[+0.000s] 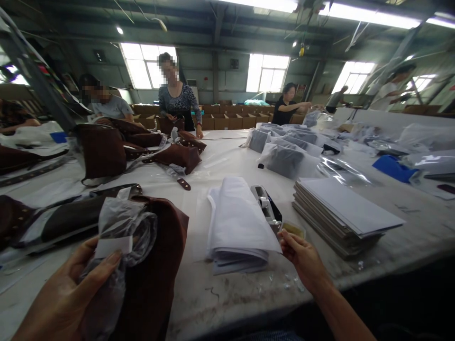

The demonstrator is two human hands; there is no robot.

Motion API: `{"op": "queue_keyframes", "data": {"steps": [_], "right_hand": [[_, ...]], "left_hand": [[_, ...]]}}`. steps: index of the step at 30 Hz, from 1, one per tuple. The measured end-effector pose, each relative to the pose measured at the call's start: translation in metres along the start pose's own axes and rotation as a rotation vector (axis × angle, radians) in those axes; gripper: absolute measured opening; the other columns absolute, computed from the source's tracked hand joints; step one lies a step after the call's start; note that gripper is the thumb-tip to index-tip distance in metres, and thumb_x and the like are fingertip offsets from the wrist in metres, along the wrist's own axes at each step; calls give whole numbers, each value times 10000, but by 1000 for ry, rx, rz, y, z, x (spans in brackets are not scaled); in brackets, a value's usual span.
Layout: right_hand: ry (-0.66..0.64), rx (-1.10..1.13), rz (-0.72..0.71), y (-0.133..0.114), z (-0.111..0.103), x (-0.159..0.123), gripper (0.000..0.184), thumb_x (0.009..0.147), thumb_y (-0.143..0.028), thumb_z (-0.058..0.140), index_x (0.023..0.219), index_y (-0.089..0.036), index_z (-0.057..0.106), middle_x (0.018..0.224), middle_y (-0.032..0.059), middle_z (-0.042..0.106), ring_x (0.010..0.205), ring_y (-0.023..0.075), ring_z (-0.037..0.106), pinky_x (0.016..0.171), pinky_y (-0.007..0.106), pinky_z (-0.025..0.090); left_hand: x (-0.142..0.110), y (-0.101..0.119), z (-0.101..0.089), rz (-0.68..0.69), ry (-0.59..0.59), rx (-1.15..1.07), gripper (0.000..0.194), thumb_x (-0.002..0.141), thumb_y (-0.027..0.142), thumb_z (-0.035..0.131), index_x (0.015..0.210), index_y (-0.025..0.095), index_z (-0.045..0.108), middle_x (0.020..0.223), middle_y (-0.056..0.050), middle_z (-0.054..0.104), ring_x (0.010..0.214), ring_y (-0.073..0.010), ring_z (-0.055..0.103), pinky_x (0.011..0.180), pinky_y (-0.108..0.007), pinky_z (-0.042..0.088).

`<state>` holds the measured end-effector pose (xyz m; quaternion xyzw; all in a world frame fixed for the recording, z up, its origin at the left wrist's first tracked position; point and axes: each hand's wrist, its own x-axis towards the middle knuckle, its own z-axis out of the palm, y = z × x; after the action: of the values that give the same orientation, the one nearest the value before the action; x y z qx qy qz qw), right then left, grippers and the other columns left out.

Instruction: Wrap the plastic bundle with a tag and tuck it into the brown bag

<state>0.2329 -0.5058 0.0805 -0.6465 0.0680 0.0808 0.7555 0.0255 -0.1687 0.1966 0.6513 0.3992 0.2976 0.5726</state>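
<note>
My left hand (76, 284) grips a bunched clear plastic wrapping (124, 227), its thumb against a small white label (114, 246). The wrapping lies against a dark brown leather bag (167, 237) that reaches the front edge. My right hand (302, 255) is pinched, fingertips by the near end of a tape dispenser (266, 206); what they hold, if anything, is too small to make out. Just left of those fingers is a folded stack of white translucent sheets (238, 222). Behind them sits a small container with something yellowish (293, 230).
A stack of grey-white boards (341, 208) stands right of my right hand. Several brown bags (101, 149) lie at the left. Plastic-wrapped grey packages (284, 158) and a blue piece (394, 168) are farther right. Several people work across the white table (220, 154), before cardboard boxes (220, 121).
</note>
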Motion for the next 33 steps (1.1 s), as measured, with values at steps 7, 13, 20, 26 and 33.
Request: {"op": "queue_keyframes", "data": {"steps": [7, 13, 20, 26, 33], "right_hand": [[111, -316, -136, 24, -17, 15, 471, 628, -570, 819, 861, -162, 798, 679, 40, 700, 590, 163, 611, 601, 281, 516], [213, -596, -398, 19, -43, 7, 390, 748, -512, 747, 993, -213, 800, 818, 66, 763, 781, 261, 706, 744, 348, 519], [-155, -901, -1332, -33, -17, -22, 427, 901, -81, 631, 1273, -286, 662, 1016, 20, 747, 916, 144, 679, 846, 271, 510], [-637, -657, -1478, -78, 66, -58, 522, 845, 37, 629, 1302, -215, 627, 903, 25, 714, 830, 129, 640, 759, 262, 517], [-931, -255, -1103, -78, 154, -95, 281, 863, -67, 651, 1064, -247, 731, 842, 23, 711, 709, 121, 654, 605, 213, 511]], "left_hand": [[9, -6, -7, -88, -32, -118, 665, 522, 426, 903, 1134, 344, 657, 848, 106, 746, 666, -121, 674, 565, -143, 542], [16, -12, -9, -130, -34, -130, 744, 444, 393, 908, 1143, 329, 662, 857, 69, 730, 599, -131, 638, 520, -182, 555], [1, 0, -1, -116, -162, -102, 630, 666, 439, 822, 1234, 284, 599, 1045, 14, 733, 832, -165, 690, 654, -181, 542], [-3, -4, 1, 61, -264, -181, 539, 752, 395, 790, 1205, 198, 574, 1057, -32, 715, 929, -171, 680, 782, -213, 530], [-7, -8, 7, 162, -326, -219, 397, 830, 314, 709, 1166, 181, 545, 1052, -47, 712, 884, -141, 664, 781, -206, 502]]}}
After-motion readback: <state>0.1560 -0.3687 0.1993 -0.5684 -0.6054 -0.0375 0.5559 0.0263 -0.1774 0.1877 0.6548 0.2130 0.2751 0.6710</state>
